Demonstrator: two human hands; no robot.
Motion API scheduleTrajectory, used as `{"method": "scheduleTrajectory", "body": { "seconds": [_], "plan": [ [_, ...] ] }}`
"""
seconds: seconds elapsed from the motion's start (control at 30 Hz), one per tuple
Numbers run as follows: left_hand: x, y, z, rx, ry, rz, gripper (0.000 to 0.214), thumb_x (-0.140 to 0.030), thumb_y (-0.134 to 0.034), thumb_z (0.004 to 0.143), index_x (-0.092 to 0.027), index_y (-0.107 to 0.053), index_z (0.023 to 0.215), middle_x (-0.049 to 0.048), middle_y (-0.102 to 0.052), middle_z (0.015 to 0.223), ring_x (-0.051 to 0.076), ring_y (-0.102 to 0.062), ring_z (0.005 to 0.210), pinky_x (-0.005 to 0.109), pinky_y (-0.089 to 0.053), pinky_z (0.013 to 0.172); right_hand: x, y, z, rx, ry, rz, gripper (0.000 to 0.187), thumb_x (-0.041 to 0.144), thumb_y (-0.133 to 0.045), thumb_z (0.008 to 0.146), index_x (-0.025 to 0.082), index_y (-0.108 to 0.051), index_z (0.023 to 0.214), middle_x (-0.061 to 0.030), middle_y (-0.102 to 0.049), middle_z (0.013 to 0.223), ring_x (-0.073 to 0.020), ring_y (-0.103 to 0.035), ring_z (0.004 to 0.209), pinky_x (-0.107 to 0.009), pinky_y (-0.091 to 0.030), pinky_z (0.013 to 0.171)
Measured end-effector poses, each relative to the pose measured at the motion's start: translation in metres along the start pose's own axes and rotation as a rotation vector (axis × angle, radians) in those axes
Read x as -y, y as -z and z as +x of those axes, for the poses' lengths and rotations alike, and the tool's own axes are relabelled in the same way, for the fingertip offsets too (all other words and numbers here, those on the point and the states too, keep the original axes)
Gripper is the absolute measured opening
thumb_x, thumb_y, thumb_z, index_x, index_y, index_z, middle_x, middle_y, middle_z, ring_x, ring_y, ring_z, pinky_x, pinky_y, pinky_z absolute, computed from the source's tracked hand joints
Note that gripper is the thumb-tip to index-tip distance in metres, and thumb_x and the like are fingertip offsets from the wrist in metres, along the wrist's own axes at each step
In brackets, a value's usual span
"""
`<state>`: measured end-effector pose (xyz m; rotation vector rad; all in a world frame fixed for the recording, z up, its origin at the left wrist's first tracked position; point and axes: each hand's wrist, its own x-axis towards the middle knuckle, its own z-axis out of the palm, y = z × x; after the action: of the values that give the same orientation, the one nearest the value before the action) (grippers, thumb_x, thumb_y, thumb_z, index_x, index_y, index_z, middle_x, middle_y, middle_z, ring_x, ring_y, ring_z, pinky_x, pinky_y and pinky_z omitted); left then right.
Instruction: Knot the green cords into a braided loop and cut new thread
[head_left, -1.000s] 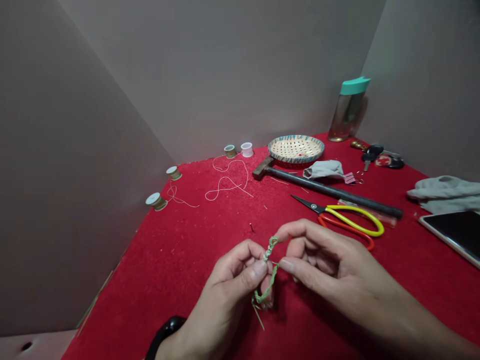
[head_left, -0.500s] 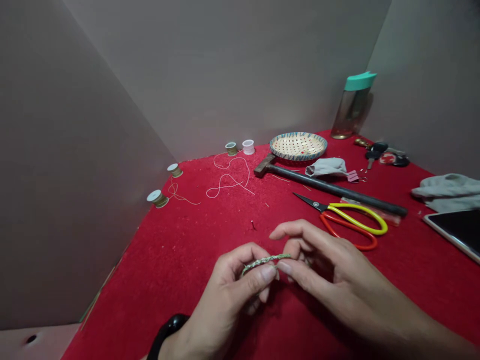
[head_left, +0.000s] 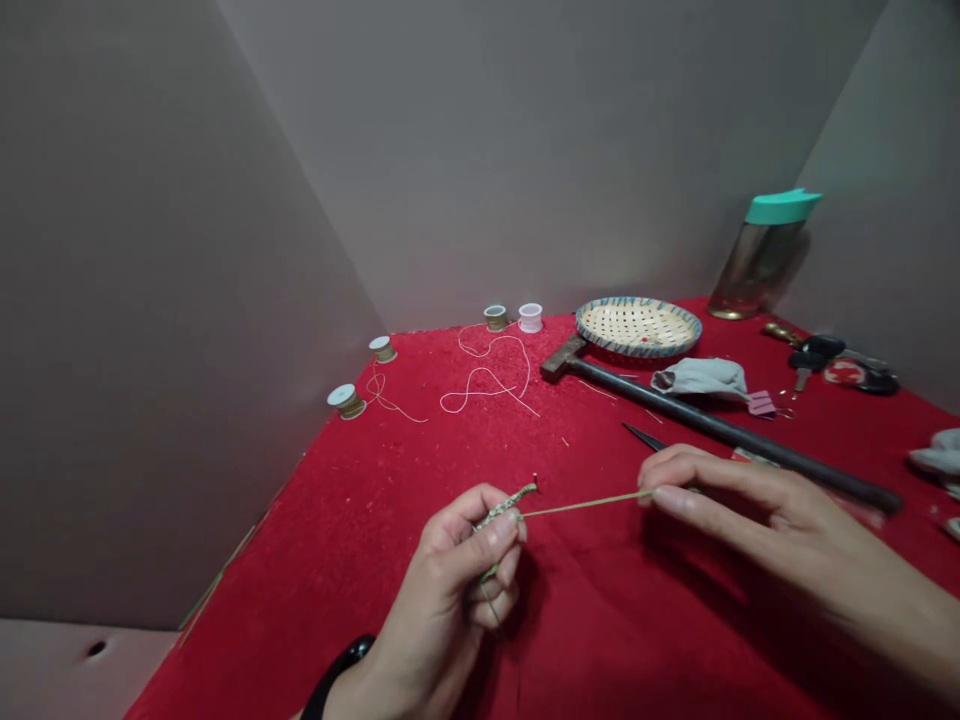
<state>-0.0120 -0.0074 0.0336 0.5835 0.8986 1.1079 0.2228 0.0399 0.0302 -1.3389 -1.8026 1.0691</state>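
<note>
Pinched between the thumb and fingers of my left hand (head_left: 472,560) is a green-and-white braided cord (head_left: 501,508), its end sticking up past the fingertips. A thin green thread (head_left: 585,504) runs taut from that hand to my right hand (head_left: 720,495), whose thumb and fingertips close on it. Another loose thread end hangs below my left fingers. Just beyond the braid's tip a small pin (head_left: 535,478) stands in the red cloth. My right hand covers most of the scissors (head_left: 642,436), so only their dark blades show.
A hammer (head_left: 675,408) lies behind my right hand, with a woven basket (head_left: 637,328) beyond it. Thread spools (head_left: 346,400) stand along the back and left edges. White thread (head_left: 487,370) curls on the red cloth (head_left: 360,540). A bottle (head_left: 765,255), keys (head_left: 806,365) and a pink clip (head_left: 762,404) are at right.
My right hand has moved right, away from my left, drawing the green thread out straight. The braid in my left hand now tilts upward. The view has shifted, and the scissors' handles are now covered.
</note>
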Motion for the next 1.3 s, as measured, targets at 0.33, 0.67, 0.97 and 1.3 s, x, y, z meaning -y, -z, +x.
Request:
{"method": "scheduleTrajectory", "body": {
  "seconds": [0.33, 0.67, 0.97, 1.3],
  "plan": [
    [0.015, 0.006, 0.005, 0.055, 0.119, -0.038, 0.013, -0.019, -0.068, 0.086, -0.013, -0.062, 0.075, -0.0065, -0.042, 0.054, 0.003, -0.019, 0.045, 0.015, -0.013, 0.041, -0.003, -0.015, -0.013, -0.180, -0.229, 0.768, 0.023, 0.043, -0.082, 0.072, 0.031, -0.071, 0.088, -0.0001, -0.072, 0.080, -0.0095, -0.056, 0.051, -0.016, -0.050, 0.046],
    [0.019, 0.003, 0.001, 0.007, 0.195, -0.018, 0.012, -0.025, -0.072, 0.082, -0.016, -0.065, 0.077, -0.0061, -0.040, 0.057, 0.006, -0.017, 0.049, 0.023, -0.010, 0.046, 0.018, -0.029, -0.013, -0.132, -0.403, 0.837, 0.033, 0.045, -0.086, 0.062, 0.025, -0.066, 0.078, 0.0030, -0.065, 0.058, -0.0042, -0.044, 0.037, -0.012, -0.035, 0.036],
    [0.030, 0.009, 0.002, -0.011, 0.111, 0.142, 0.036, -0.041, -0.060, 0.089, -0.011, -0.071, 0.074, -0.0049, -0.038, 0.050, 0.007, -0.026, 0.048, 0.025, -0.015, 0.047, 0.009, -0.050, -0.016, 0.186, -0.412, 0.652, 0.028, 0.037, -0.075, 0.073, 0.021, -0.056, 0.086, 0.0078, -0.056, 0.052, -0.0043, -0.041, 0.045, -0.013, -0.032, 0.044],
    [0.036, 0.007, 0.007, -0.037, 0.104, 0.122, 0.024, -0.037, -0.056, 0.095, -0.017, -0.061, 0.082, -0.0065, -0.044, 0.052, 0.006, -0.023, 0.045, 0.023, -0.014, 0.045, 0.004, -0.055, -0.016, 0.263, -0.356, 0.620, 0.015, 0.030, -0.073, 0.073, 0.018, -0.064, 0.074, 0.0054, -0.057, 0.058, -0.0043, -0.040, 0.052, -0.015, -0.032, 0.051]
  ]
}}
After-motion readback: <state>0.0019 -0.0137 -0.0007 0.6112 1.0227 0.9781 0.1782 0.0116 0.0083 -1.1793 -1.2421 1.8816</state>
